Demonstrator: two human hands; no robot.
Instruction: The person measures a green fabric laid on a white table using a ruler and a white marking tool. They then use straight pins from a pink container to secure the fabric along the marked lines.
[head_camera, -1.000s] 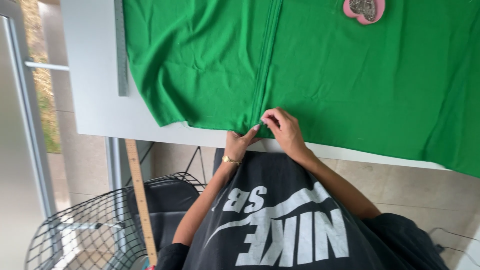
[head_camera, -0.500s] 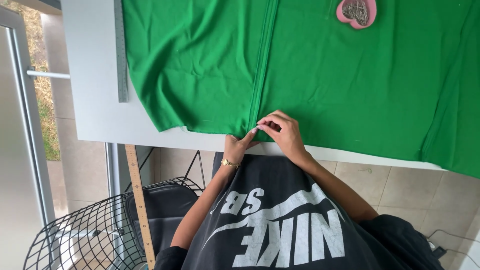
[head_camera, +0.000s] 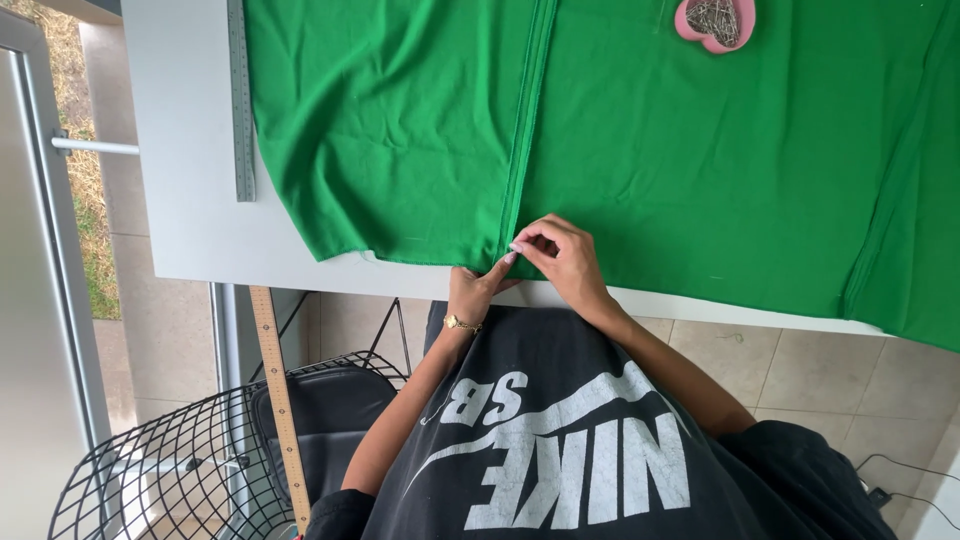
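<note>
My left hand (head_camera: 473, 290) and right hand (head_camera: 562, 262) pinch shut on the near hem of the green cloth (head_camera: 640, 150): seemingly light, limp, best held at its fold.

White table (head_camera: 190, 200), near edge running left to right, slightly downhill toward the right. Green fabric (head_camera: 700, 160) covers most of the top, with a fold or seam line running from the far edge down to the near edge about mid-frame; its bottom edge sits just inside the table edge, and at far right it drapes past it. Left strip of the table is bare. Metal ruler (head_camera: 241, 100) lies flat on that strip, lengthwise front to back, right edge just beside the fabric, possibly touching. Pink heart-shaped pin holder (head_camera: 714, 22) sits on the fabric at the far side, full of pins, partly cut off by the frame. Tiled floor (head_camera: 800, 370) below.
</note>
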